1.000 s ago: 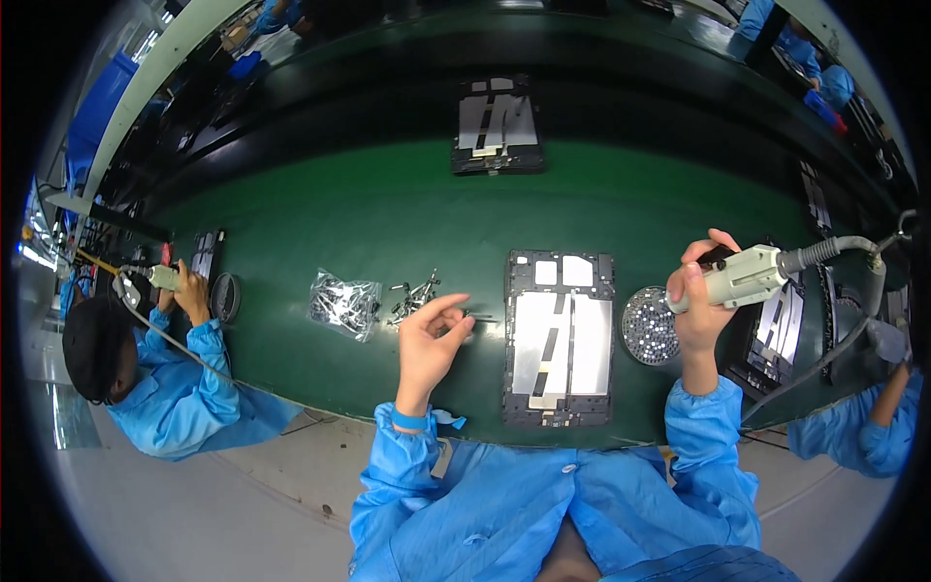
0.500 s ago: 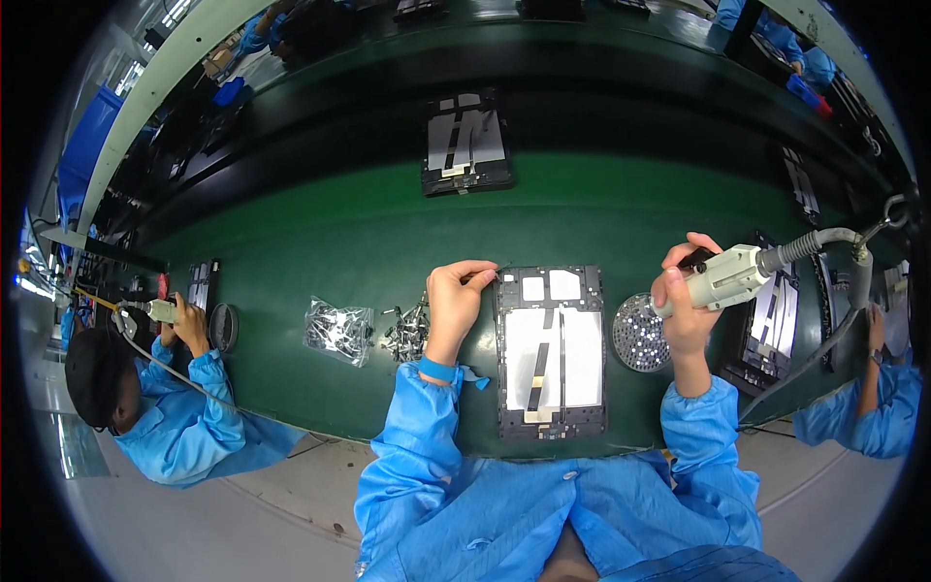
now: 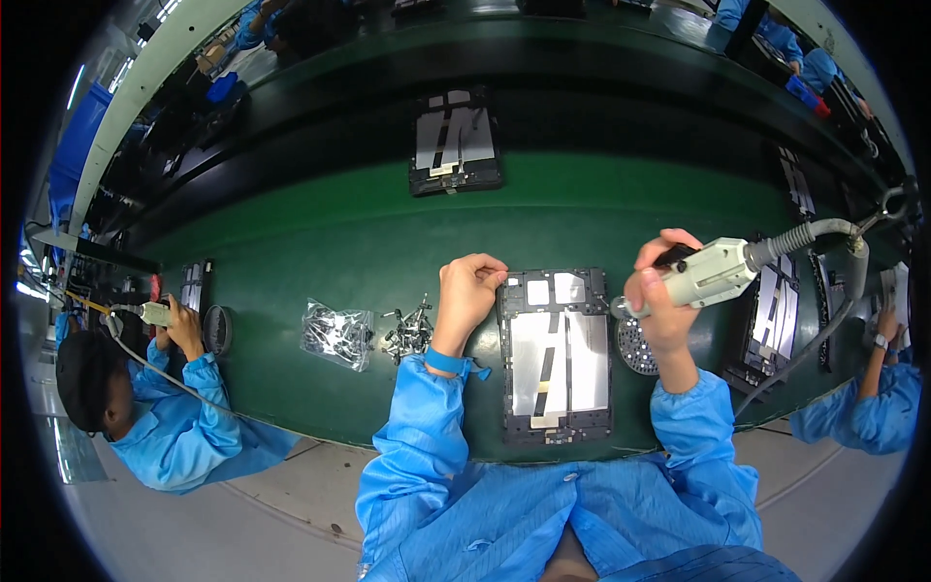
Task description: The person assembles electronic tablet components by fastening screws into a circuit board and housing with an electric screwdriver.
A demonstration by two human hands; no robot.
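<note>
An open tablet (image 3: 529, 388), black-framed with silver panels and dark ribbon cables, lies on the bench in front of me. My left hand (image 3: 467, 296) is closed in a pinch at its far left corner; whatever the fingertips hold is hidden. My right hand (image 3: 664, 301) grips a pale electric screwdriver (image 3: 713, 274), tilted so its nose points left toward the tablet's right edge. Partly under that nose sits a round dish (image 3: 635, 349) holding many small metal pieces.
Left of my left hand are a pile of small metal parts (image 3: 407, 332) and a clear bag (image 3: 336, 335) of similar parts. Another tablet (image 3: 456, 145) lies farther back. At right, more tablets (image 3: 773, 320) lie near the screwdriver's hanging cable (image 3: 829, 330). Co-workers sit on both sides.
My right hand has brought the screwdriver left and slightly down, its nose now nearer the tablet. The left hand stays pinched at the tablet's corner; the view has shifted slightly.
</note>
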